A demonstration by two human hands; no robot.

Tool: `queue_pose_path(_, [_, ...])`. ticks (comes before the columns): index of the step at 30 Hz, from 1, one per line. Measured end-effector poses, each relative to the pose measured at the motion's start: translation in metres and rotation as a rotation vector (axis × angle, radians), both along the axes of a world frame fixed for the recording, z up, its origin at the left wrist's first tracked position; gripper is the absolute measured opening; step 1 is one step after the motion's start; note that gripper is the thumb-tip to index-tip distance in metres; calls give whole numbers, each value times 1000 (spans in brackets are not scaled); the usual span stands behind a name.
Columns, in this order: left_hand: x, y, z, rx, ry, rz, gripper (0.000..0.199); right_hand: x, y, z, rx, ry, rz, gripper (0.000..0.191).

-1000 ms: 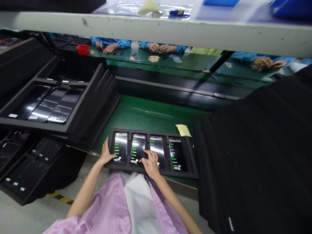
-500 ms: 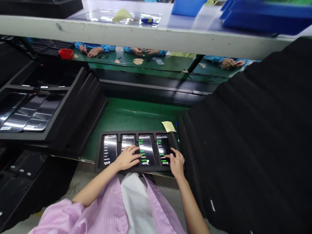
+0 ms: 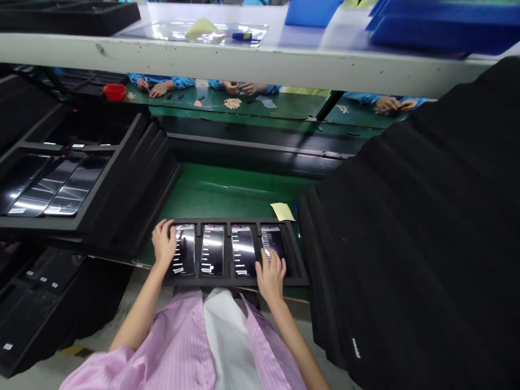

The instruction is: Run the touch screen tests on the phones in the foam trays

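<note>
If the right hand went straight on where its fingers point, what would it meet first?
Probably the upper screen of the rightmost phone, then the far rim of the black tray. The right hand's height above them is unclear.

A shallow black tray (image 3: 196,281) lies flat on a green tabletop (image 3: 223,200), long side across. Four slim dark phones sit side by side in its compartments, screens up: leftmost phone (image 3: 187,249), second phone (image 3: 212,251), third phone (image 3: 244,251), rightmost phone (image 3: 274,238). All show white text lines; the rightmost's lower part is partly hidden.
</note>
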State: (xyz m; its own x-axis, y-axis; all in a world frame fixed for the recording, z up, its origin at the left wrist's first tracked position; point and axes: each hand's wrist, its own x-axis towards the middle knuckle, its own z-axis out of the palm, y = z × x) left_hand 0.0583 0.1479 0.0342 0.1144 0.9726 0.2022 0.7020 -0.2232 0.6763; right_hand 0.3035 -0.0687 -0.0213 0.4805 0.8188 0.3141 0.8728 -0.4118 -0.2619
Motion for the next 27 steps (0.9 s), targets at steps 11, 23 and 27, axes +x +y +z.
queue_pose_path(11, [-70,-55,-71,-328,-260,79,37,-54,14,-1,40,48,257,36])
queue_pose_path(23, [-74,-45,-72,-415,-268,92,53,-99,62,3,19,111,471,38])
queue_pose_path(27, [-70,-45,-69,-394,-234,117,51,-96,61,-1,11,122,443,38])
